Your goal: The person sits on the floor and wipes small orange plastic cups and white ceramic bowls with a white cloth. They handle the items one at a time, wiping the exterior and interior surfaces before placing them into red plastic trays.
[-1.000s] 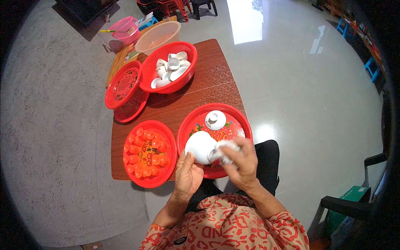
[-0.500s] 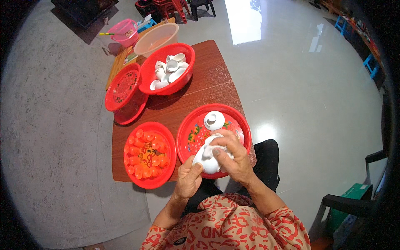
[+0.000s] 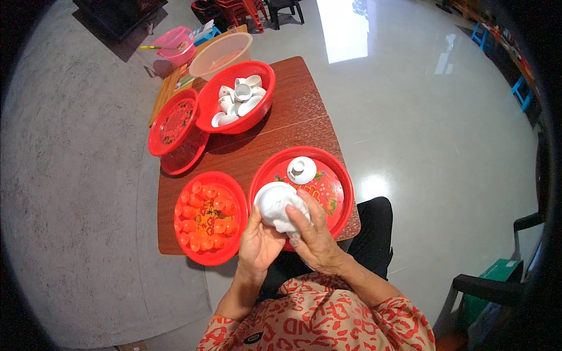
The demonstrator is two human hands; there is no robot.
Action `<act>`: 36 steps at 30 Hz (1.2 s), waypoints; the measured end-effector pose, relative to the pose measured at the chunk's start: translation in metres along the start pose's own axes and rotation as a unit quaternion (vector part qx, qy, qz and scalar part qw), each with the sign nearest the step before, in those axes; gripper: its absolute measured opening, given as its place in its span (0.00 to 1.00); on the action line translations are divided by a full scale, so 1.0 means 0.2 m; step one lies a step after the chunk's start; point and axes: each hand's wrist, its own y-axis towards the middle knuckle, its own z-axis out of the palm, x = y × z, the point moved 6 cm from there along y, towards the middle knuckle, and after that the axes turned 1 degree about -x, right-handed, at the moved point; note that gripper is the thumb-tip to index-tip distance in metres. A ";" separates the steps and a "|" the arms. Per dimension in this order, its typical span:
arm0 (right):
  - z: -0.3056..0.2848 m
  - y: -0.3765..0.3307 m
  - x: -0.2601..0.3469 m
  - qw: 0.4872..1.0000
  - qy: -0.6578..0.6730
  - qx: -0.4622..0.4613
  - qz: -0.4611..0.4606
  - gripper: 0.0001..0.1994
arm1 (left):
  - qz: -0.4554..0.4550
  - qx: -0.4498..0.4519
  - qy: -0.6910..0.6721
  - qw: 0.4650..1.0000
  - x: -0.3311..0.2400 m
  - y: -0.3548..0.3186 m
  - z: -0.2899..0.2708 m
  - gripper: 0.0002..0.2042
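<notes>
One white bowl (image 3: 268,192) held over a red tray (image 3: 348,196)

At the far left, a red dish with dark patterning (image 3: 175,123) sits tilted. Just nearer the person, small glossy orange cups (image 3: 218,241) stand around a round red plate (image 3: 215,257). Next comes a red basin (image 3: 244,124) piled with white cups (image 3: 242,92), several of them tipped over.

Then the left hand (image 3: 259,245): its thumb and fingers close around the near left side of the bowl, which hangs above the tray's near left part. The bowl is plain white and rounded, its pale curved edge showing at the upper left (the rest is largely hidden). A crumpled white cloth (image 3: 285,217) lies against it; whether inside or outside, I cannot tell. The right hand (image 3: 316,237) grips that cloth and presses it to the bowl's right side. Behind the hands, in the tray, rests a small white lid-like piece (image 3: 301,170), knob up. The tray's floor has a colourful floral print.
</notes>
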 end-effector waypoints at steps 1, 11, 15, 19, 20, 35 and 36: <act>0.03 -0.02 -0.01 0.999 -0.028 -0.007 -0.024 0.29 | -0.002 -0.003 -0.004 1.000 0.00 0.00 -0.01 0.22; -0.09 0.11 -0.12 0.995 0.013 -0.060 0.073 0.16 | -0.035 -0.016 -0.043 0.998 0.07 -0.01 0.01 0.21; -0.06 0.08 -0.19 0.969 0.153 -0.055 0.186 0.20 | -0.030 -0.030 -0.036 0.998 0.06 0.00 0.02 0.22; 0.01 0.01 -0.11 0.991 0.037 -0.011 0.129 0.34 | -0.010 -0.030 -0.001 0.999 0.03 0.04 0.00 0.22; 0.02 0.00 -0.10 0.994 0.012 -0.019 0.104 0.35 | -0.007 -0.021 0.008 1.000 0.02 0.05 0.00 0.22; -0.08 0.12 -0.02 0.995 -0.067 -0.057 0.036 0.25 | 0.020 -0.020 0.010 1.000 0.06 0.04 0.02 0.19; -0.09 0.13 -0.04 0.996 -0.038 -0.056 0.062 0.24 | 0.026 -0.027 0.028 0.999 0.06 0.04 0.02 0.19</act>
